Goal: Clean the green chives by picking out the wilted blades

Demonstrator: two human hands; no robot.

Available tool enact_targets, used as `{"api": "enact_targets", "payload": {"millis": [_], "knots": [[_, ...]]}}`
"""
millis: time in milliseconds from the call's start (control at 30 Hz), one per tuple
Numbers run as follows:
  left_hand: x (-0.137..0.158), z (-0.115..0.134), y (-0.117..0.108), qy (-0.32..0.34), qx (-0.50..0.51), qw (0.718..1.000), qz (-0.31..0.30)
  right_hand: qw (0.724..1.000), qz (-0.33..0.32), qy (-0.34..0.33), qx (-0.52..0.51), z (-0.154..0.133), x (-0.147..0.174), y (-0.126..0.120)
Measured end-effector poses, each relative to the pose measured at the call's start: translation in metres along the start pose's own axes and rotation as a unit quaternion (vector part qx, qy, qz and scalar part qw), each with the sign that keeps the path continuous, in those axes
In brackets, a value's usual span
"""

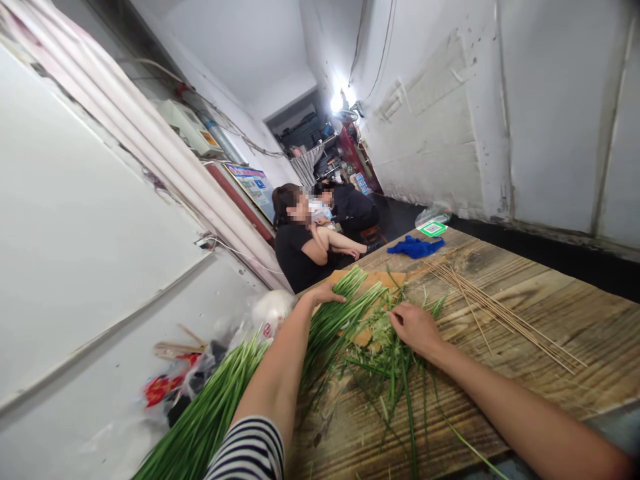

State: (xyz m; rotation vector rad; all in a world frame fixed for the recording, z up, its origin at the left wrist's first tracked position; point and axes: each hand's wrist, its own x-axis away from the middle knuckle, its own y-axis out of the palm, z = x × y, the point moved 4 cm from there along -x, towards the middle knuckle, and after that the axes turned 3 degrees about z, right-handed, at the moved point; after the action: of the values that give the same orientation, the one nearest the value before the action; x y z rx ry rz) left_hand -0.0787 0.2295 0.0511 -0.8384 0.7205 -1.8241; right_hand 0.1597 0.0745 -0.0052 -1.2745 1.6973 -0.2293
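My left hand (326,294) is curled over a bunch of green garlic chives (330,323) on the wooden table, near the pale cut ends. To its right, my right hand (415,327) is closed in a pinch just above a loose heap of chive trimmings (383,330). Whatever its fingertips hold is hidden. Beneath the chives and scraps lies an orange-brown sheet (395,279), partly covered. Another large bundle of chives (210,407) lies left of my left forearm.
Several thin wooden sticks (505,310) lie on the table's right side. A blue cloth (417,247) and a green QR card (433,229) are at the far end. White plastic bags (273,312) stand at the left. Two people (303,247) sit beyond the table.
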Motion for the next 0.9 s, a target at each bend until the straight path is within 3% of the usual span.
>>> {"api": "enact_targets", "payload": {"millis": [267,500,900], "knots": [[0.005,-0.004,-0.005,-0.032,0.074,0.997,-0.005,0.999,-0.03,-0.004,0.014,-0.001,0.0,0.002],[0.0,-0.005,-0.001,-0.011,0.082,0.996,0.023,0.998,-0.051,-0.001,0.029,-0.002,-0.001,0.001],[0.008,0.007,-0.025,-0.033,0.1,0.992,0.063,0.996,-0.086,0.008,0.025,-0.003,-0.003,0.0]]}}
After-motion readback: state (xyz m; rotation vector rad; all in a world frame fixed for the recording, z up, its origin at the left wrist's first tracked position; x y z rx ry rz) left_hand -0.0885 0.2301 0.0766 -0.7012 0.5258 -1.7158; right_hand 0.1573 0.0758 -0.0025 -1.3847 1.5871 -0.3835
